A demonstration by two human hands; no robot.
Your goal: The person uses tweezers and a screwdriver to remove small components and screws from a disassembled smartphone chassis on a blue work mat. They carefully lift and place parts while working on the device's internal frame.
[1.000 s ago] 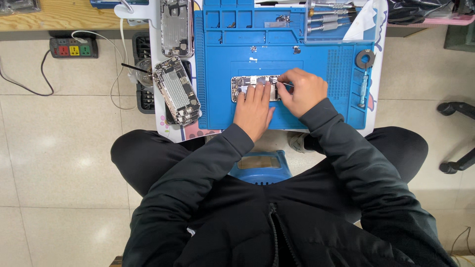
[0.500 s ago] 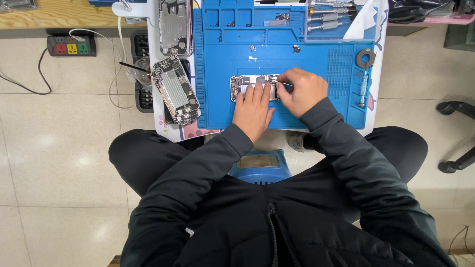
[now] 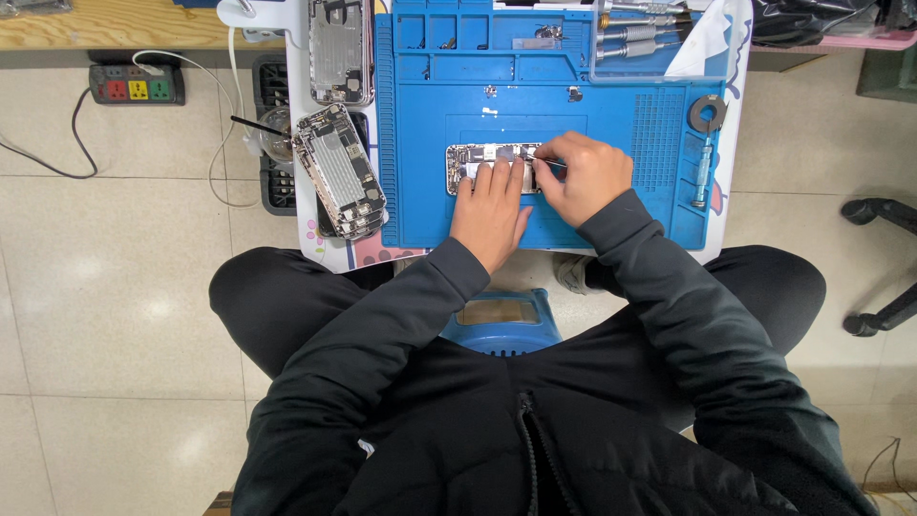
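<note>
left hand (image 3: 490, 208) flat, fingers pressing an opened phone (image 3: 480, 164) at the centre of the blue mat (image 3: 592, 215); right hand (image 3: 585, 177) pinching a thin tool (image 3: 543, 160) over its right end.

A small white table (image 3: 330, 250) carries a blue work mat (image 3: 611, 215), a stack of opened phone shells (image 3: 339, 172) at its left, and a screwdriver (image 3: 702, 172).

Power strip (image 3: 137, 87), blue stool (image 3: 501, 323)
</note>
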